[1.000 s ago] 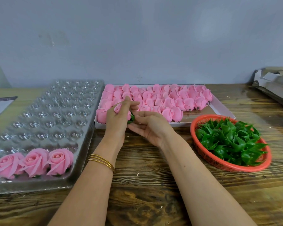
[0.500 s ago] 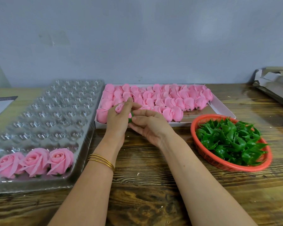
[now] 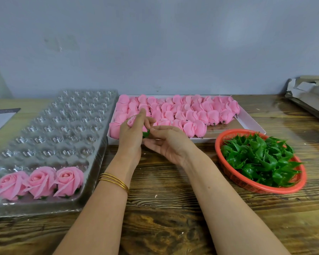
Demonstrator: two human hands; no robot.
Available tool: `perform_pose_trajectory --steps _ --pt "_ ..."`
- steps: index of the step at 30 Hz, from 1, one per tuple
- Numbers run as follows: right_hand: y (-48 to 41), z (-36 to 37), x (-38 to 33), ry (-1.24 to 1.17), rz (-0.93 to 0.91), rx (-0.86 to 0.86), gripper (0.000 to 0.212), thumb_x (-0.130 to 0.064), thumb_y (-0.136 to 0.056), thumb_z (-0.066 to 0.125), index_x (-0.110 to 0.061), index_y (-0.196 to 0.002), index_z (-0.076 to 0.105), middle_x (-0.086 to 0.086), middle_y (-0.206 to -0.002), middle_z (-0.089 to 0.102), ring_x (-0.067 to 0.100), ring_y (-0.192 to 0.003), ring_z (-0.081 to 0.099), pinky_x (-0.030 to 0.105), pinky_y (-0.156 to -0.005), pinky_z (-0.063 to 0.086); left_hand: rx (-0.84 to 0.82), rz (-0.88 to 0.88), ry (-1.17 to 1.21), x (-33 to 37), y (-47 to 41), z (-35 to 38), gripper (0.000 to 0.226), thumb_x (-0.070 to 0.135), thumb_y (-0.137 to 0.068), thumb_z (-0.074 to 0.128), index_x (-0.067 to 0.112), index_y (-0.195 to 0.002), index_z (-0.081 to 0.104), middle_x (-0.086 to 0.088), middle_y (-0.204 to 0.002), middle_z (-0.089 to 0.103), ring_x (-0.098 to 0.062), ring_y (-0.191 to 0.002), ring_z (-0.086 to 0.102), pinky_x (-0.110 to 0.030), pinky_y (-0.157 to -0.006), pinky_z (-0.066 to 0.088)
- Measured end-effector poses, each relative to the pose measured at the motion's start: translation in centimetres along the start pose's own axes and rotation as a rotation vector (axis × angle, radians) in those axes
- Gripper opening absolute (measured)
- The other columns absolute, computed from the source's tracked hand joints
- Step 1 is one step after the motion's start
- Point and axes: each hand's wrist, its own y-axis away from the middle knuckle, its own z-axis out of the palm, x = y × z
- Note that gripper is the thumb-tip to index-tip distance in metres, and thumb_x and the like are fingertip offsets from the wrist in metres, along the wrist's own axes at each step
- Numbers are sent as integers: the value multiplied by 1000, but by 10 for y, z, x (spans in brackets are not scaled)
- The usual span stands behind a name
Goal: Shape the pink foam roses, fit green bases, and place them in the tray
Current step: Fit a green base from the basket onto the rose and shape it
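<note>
Your right hand (image 3: 170, 144) has eased back slightly from the left, so a little more of the green base (image 3: 145, 134) shows between your hands than half a second ago. Both hands hang over the front left corner of the white box (image 3: 252, 124).

Your left hand (image 3: 130, 138) has its fingers curled round one pink foam rose (image 3: 132, 121), just above that corner. Your right-hand fingers meet the green base at the rose's underside. They seem to pinch it between forefinger and thumb, though the left hand hides most of the contact. Gold bangles (image 3: 114, 182) sit on your left wrist.

Inside the box, closed pink rosebuds (image 3: 180, 111) lie packed in rows, and a bare strip runs along its front right part. The clear plastic tray (image 3: 66, 126) lies just left of the box. Three finished roses (image 3: 39, 181) stand side by side in its nearest row, green showing beneath them. The red basket (image 3: 265, 188), heaped with loose green bases (image 3: 256, 159), sits near the box's front right corner. Box, tray and basket all rest on the wooden tabletop (image 3: 173, 218). Folded cardboard (image 3: 313, 96) lies well to the right of the box.
</note>
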Motion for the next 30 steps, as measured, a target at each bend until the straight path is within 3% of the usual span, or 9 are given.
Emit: perform_pose_trajectory --steps 4,7,12,17,20,24,30 --pt "2 -1 -1 59 48 -6 12 -3 -98 53 0 -93 63 14 -71 64 19 -64 65 23 -62 59 -23 3 2 -3 -3 -2 52 36 -97 59 23 -46 59 4 -77 73 -15 -98 68 -48 -99 49" --pt "1 -2 0 29 52 -27 12 -1 -97 52 1 -92 63 13 -67 66 18 -63 67 23 -61 59 -50 34 -23 -5 -3 -3 43 37 -96 60 24 -57 72 5 -76 73 -7 -88 69 -34 -84 52" --pt "-1 -6 0 -29 64 -64 12 4 -95 55 1 -98 66 13 -80 71 20 -75 70 24 -67 60 -94 17 -40 -4 -1 -4 29 49 -83 62 29 -73 80 4 -87 76 -4 -86 68 -21 -68 53" --pt "0 -7 1 -71 57 -115 28 11 -91 54 6 -118 62 11 -89 73 19 -82 72 26 -72 60 -112 -6 9 0 0 -2 36 57 -61 69 27 -78 81 1 -94 76 -8 -95 70 -21 -72 54" --pt "0 -7 1 -83 49 -121 34 14 -90 53 9 -123 58 12 -93 72 19 -85 72 27 -73 60 -102 -9 -2 -1 0 0 28 52 -73 68 29 -83 81 3 -98 76 -15 -105 68 -30 -86 53" --pt "-1 -8 1 -83 29 -119 29 16 -89 52 9 -114 62 13 -92 71 19 -85 71 28 -76 61 -105 9 -27 -2 0 0 25 48 -81 62 32 -87 81 8 -97 76 -14 -107 67 -32 -94 51" --pt "0 -6 2 -94 19 -123 23 18 -89 51 8 -105 64 12 -93 70 19 -86 71 29 -78 60 -87 21 -55 -2 2 1 27 35 -97 58 24 -84 79 8 -82 72 -6 -86 69 -20 -75 53"
